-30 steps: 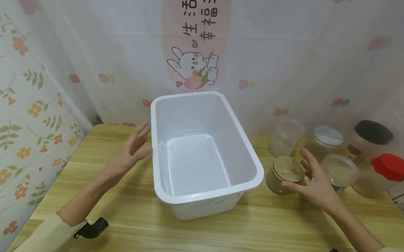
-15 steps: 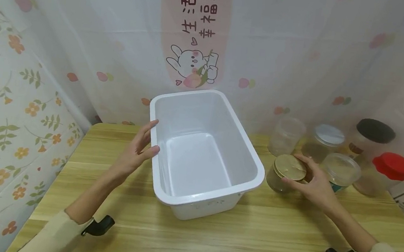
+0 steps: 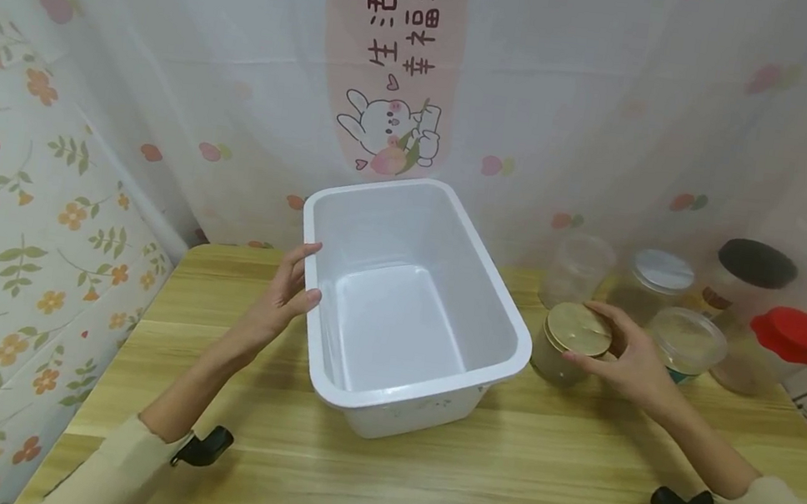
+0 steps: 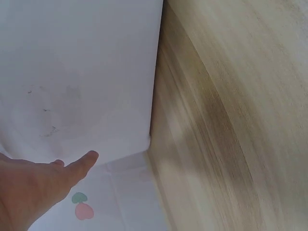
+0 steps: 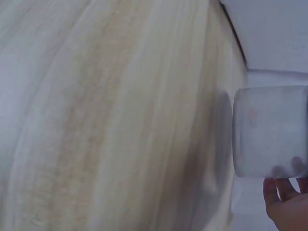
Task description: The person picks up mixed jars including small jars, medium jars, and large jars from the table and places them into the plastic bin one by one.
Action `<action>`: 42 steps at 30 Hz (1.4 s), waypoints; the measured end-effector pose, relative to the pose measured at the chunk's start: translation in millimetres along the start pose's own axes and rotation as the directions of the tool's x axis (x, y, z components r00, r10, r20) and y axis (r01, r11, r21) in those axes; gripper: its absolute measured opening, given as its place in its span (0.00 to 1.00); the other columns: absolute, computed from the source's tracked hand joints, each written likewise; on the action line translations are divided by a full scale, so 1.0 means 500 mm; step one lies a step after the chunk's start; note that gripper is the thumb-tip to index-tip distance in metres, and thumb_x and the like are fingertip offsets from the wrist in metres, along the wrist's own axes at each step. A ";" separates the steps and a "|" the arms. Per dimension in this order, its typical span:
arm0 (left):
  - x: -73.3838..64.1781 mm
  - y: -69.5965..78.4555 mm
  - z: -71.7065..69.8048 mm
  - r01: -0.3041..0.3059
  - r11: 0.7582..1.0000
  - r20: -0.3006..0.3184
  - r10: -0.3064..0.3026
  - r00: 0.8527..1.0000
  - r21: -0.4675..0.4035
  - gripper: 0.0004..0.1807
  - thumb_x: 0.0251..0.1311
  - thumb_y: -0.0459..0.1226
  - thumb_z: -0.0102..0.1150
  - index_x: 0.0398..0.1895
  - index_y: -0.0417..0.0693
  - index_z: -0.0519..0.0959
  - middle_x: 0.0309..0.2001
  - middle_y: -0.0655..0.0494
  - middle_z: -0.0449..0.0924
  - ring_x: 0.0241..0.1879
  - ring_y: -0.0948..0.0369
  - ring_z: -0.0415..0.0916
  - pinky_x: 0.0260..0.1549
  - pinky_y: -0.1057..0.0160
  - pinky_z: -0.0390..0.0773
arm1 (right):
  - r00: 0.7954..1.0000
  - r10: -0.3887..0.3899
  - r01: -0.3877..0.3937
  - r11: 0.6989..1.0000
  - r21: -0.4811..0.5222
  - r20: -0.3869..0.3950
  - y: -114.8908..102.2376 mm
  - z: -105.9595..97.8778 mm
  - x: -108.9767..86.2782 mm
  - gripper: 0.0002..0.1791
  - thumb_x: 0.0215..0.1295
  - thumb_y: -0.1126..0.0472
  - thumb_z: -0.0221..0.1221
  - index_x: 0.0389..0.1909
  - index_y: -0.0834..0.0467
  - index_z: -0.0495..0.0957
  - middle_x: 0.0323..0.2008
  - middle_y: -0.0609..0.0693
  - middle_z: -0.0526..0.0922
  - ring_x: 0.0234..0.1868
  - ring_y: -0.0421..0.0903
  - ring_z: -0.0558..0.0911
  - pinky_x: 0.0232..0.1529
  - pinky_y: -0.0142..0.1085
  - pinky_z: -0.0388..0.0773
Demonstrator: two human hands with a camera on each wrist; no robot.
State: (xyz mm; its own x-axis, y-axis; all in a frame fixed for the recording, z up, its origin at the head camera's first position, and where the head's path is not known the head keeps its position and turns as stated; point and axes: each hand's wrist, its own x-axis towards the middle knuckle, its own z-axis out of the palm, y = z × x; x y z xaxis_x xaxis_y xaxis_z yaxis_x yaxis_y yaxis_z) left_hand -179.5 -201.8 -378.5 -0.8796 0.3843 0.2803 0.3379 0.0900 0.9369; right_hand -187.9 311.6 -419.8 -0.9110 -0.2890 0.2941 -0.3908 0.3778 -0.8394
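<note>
A deep white plastic basin (image 3: 395, 385) with a wide rim stands on the wooden table. My left hand (image 3: 276, 304) holds its left rim, with thumb and index fingertip over the edge; in the left wrist view other fingers lie by the basin's outer wall. To the right, my right hand (image 3: 635, 364) grips a clear jar with a gold lid (image 3: 579, 328), thumb on the near side and fingers round the far side. In the right wrist view, fingertips press the clear jar wall (image 5: 269, 130), and its base looks slightly off the table.
Behind the right hand stand a clear lidless-looking cup (image 3: 578, 269), a silver-lidded jar (image 3: 661, 271), a black-lidded jar (image 3: 757, 264), a red-lidded jar (image 3: 792, 333) and a clear-lidded tub (image 3: 687, 341). A patterned curtain (image 3: 581, 97) hangs behind the table (image 3: 359, 490).
My left hand has moved right from beside the basin onto its rim. The right hand has closed round the gold-lidded jar, which has shifted slightly left and up.
</note>
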 end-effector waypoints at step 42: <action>0.000 -0.008 0.001 0.013 1.000 0.006 -0.013 1.000 0.007 0.35 0.73 0.38 0.43 0.79 0.58 0.44 0.74 0.45 0.52 0.66 0.47 0.60 0.57 0.53 0.69 | 0.989 -0.024 0.010 0.995 -0.098 -0.143 -0.152 0.003 0.103 0.46 0.49 0.69 0.78 0.70 0.58 0.68 0.62 0.52 0.72 0.56 0.44 0.70 0.52 0.28 0.66</action>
State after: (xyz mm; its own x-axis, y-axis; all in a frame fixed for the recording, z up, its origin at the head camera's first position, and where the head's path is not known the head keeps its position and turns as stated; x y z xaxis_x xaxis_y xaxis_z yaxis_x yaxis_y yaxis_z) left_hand -180.7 -201.4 -382.4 -0.8820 0.3886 0.2665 0.3284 0.1013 0.9391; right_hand -204.9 266.8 -341.4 -0.9109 -0.1696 0.3763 -0.4109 0.4594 -0.7875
